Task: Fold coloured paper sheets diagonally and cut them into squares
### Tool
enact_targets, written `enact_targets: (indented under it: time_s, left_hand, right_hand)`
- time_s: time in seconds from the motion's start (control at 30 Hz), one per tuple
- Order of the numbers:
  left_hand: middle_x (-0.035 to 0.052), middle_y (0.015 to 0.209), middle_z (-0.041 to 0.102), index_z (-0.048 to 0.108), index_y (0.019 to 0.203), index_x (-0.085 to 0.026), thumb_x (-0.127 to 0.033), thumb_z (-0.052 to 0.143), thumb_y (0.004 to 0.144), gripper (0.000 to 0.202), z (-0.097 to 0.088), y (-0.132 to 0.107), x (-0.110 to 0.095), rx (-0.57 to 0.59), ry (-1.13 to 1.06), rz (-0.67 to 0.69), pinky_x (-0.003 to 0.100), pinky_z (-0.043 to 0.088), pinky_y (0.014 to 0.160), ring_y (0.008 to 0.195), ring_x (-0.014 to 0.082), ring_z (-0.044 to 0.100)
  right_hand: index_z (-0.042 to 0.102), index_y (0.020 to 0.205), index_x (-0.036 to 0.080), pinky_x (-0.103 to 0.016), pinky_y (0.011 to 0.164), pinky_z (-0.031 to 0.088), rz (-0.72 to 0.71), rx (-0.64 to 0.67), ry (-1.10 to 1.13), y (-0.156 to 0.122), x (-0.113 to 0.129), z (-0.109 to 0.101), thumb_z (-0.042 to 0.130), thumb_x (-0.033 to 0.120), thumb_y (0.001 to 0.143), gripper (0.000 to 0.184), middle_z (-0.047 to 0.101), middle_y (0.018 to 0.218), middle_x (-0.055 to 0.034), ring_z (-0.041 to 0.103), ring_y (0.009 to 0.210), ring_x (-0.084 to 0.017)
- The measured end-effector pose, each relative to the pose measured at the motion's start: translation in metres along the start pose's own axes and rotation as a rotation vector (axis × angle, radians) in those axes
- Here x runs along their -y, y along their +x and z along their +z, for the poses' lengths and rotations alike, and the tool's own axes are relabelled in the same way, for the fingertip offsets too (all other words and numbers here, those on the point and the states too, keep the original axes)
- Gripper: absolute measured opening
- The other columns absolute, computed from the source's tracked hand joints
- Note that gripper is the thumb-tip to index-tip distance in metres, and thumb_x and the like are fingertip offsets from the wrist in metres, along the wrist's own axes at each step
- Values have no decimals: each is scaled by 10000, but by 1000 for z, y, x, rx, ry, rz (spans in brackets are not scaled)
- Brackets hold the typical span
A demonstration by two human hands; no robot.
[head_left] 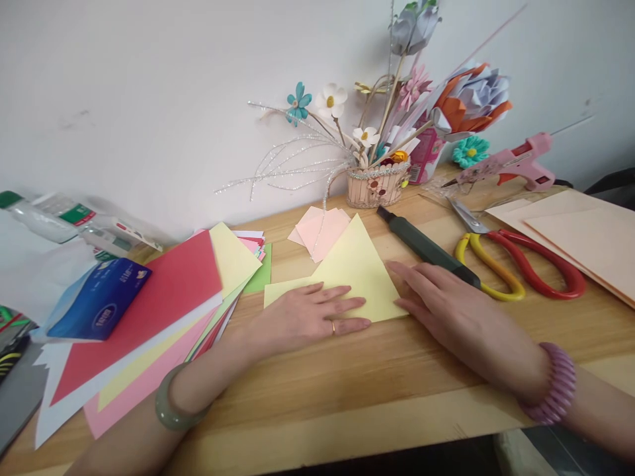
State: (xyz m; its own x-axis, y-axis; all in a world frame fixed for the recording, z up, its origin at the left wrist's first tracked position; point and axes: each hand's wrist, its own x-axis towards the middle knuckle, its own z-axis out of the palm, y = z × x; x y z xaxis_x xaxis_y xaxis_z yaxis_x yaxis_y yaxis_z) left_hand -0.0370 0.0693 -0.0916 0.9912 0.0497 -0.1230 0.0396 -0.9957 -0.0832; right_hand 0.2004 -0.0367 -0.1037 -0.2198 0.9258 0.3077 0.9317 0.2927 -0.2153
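A sheet of pale yellow paper (pixel 354 268), folded to a point at the top, lies on the wooden table in front of me. My left hand (pixel 317 309) rests flat on its lower left part with the fingers stretched out to the right. At the paper's right edge is my right hand (pixel 446 307), fingers extended and touching the edge. Behind the yellow paper lie several small pink paper pieces (pixel 322 228). A dark green pen-like tool (pixel 426 248) sits just beyond my right hand.
Scissors (pixel 496 241) with red and yellow handles lie to the right, beside peach paper sheets (pixel 590 231). A pink glue gun (pixel 510 165) and a basket (pixel 374 187) of craft flowers stand at the back. Coloured paper (pixel 149 311), a blue tissue pack (pixel 99 297) and bottles (pixel 40 218) fill the left.
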Motion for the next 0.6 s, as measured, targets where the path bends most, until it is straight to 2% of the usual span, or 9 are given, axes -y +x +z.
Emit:
enact_targets:
  time_s: [0.07, 0.17, 0.27, 0.4, 0.6]
  left_hand:
    - [-41, 1461, 326, 339, 1372, -303, -219, 279, 997, 390, 0, 0, 0, -4, -5, -6, 385, 361, 1035, 1346, 215, 286]
    - [-33, 1471, 308, 324, 1381, -302, -226, 293, 995, 395, 1, 1, 0, -9, -8, -8, 390, 351, 1041, 1349, 215, 279]
    - [-23, 1472, 305, 318, 1385, -301, -225, 294, 995, 398, 1, 0, 0, -7, -18, -11, 389, 337, 1051, 1353, 208, 270]
    - [-28, 1468, 315, 317, 1383, -313, -221, 296, 996, 398, 2, -1, 1, -6, -39, -5, 374, 323, 1059, 1362, 192, 248]
    - [-44, 1466, 315, 321, 1379, -323, -227, 299, 995, 397, 4, -2, 2, -29, -54, -7, 378, 326, 1057, 1358, 198, 257]
  right_hand:
    - [465, 1241, 124, -414, 787, 464, -116, -40, -30, -6, 5, -3, 280, 174, 928, 366, 571, 1072, -143, 536, 974, -259]
    - [549, 1156, 121, -398, 767, 483, -324, -45, -112, -11, 16, -6, 294, 100, 897, 364, 621, 1038, -119, 551, 944, -250]
    - [606, 1067, 77, -398, 743, 507, -445, -26, -249, -13, 21, -6, 316, 28, 836, 373, 647, 1026, -126, 578, 908, -257]
    - [616, 1029, 61, -411, 736, 505, -478, -48, -350, -19, 14, -9, 323, -25, 776, 396, 655, 1019, -144, 591, 914, -273]
    - [562, 1067, 45, -433, 739, 500, -509, -93, -414, -29, 0, -17, 332, -26, 755, 395, 660, 997, -178, 599, 890, -294]
